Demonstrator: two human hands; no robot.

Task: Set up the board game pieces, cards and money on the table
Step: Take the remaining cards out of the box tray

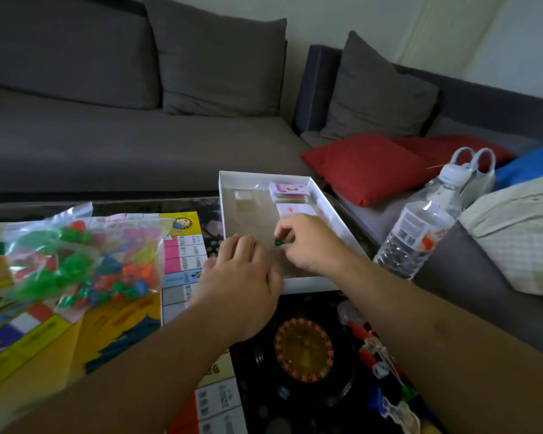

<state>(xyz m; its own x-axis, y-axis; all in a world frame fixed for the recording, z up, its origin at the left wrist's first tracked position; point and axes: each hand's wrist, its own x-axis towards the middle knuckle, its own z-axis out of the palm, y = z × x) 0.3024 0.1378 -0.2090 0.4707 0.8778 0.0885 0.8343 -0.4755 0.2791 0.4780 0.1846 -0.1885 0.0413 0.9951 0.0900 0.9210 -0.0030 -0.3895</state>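
Sofa cushions [213, 54] in grey fill the room behind a dark table [261, 399] bearing a game board [182, 255] and white box [323, 208]. Over the box, the right hand [308, 242] pinches a green piece [277, 242]; the left hand [242, 277] lies flat, fingers relaxed.

The room is dim and evenly lit, with soft daylight coming from the pale curtain [452, 42] at upper right — no hard shadows anywhere. The whole picture is soft and grainy. The clear plastic bag of coloured game pieces [72, 261] at left is smeared by blur and carries faint sheen. Wide-angle distortion bends the grey fabric sofa [107, 136] and stretches the forearms at the lower edge — the bottom corners are blurriest.
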